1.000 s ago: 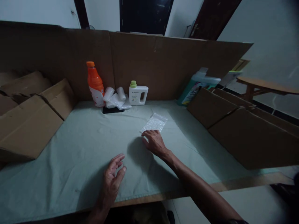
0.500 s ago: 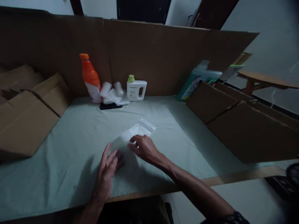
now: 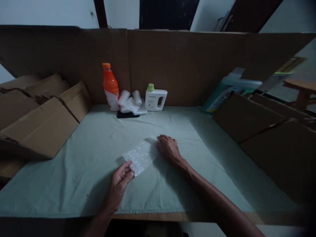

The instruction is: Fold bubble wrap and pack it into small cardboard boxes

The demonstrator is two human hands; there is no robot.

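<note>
From my end I have the bubble-wrap piece stretched between both hands, slanting over the pale green cloth in the middle of the table. My left hand is closed on its near left end, thumb and fingers at the short edge, so nearly the whole piece extends beyond that grip, away and to the right. My right hand is at the opposite end, fingers curled over the far right edge; I cannot tell whether they pinch the plastic or only press on it. Well beyond both hands I see the orange bottle, the bundled bubble wrap partly over a flat black object, and the white jug just beside that bundle.
</note>
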